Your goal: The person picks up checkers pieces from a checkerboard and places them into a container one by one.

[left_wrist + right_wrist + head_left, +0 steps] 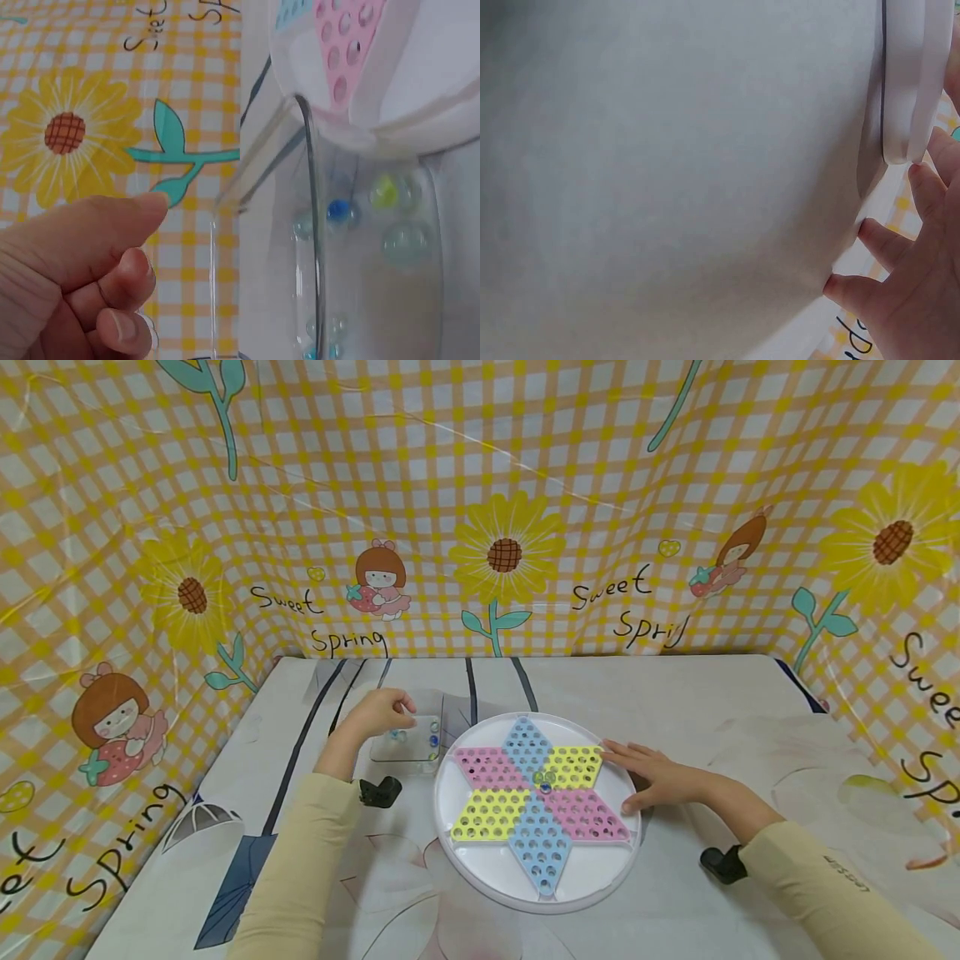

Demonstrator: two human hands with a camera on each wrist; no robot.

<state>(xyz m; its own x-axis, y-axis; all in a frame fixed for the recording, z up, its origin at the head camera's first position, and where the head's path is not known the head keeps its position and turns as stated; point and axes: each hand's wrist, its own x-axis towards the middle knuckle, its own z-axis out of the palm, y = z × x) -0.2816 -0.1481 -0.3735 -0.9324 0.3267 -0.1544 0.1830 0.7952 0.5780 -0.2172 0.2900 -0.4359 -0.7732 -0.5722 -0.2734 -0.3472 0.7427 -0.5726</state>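
A round white Chinese checkers board [480,877] with a pink, yellow and blue star lies on the table. Several glass marbles [545,788] sit in its central holes. To its left stands a clear plastic box [382,754] with several marbles [406,241] inside, some clear, one blue, one yellow-green. Above the box hovers my left hand [381,712], thumb extended and other fingers loosely curled; no marble shows clearly between them. My right hand [663,777] rests spread at the board's right rim, thumb and fingertips touching the edge. In the right wrist view its fingers [885,244] are apart.
A pale patterned cloth [720,693] covers the table. Behind and at both sides hangs a yellow checked curtain [450,460] with sunflowers. Black wrist mounts [381,792] sit below both hands. The box stands close beside the board's left rim.
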